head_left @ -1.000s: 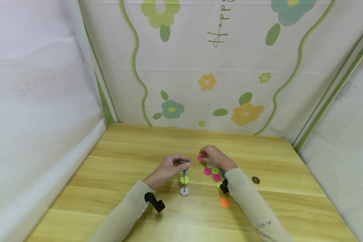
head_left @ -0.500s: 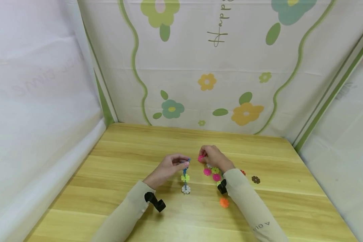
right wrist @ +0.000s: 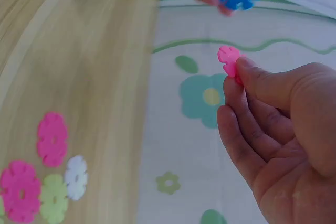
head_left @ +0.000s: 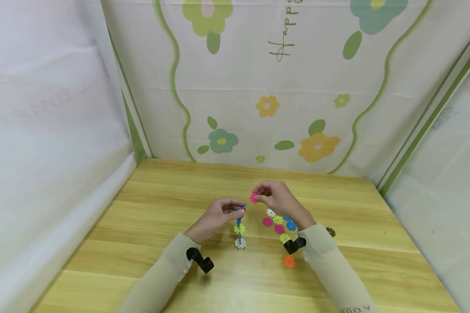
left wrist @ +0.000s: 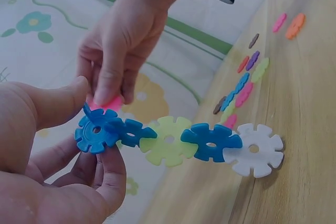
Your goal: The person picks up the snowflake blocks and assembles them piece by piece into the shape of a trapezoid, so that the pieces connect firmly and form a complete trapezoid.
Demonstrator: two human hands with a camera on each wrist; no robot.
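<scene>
Pink disc (right wrist: 230, 59) shifted left, right fingers (right wrist: 236, 95) pinching

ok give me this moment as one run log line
left hand: holds disc chain at blue end | right hand: pinches pink disc, apart from chain | table: loose discs lying flat

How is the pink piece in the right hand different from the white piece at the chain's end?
The pink piece is apart from the chain; the white piece is joined to it. The right hand pinches the pink piece, but no hand touches the white piece. Both have notched edges.
</scene>
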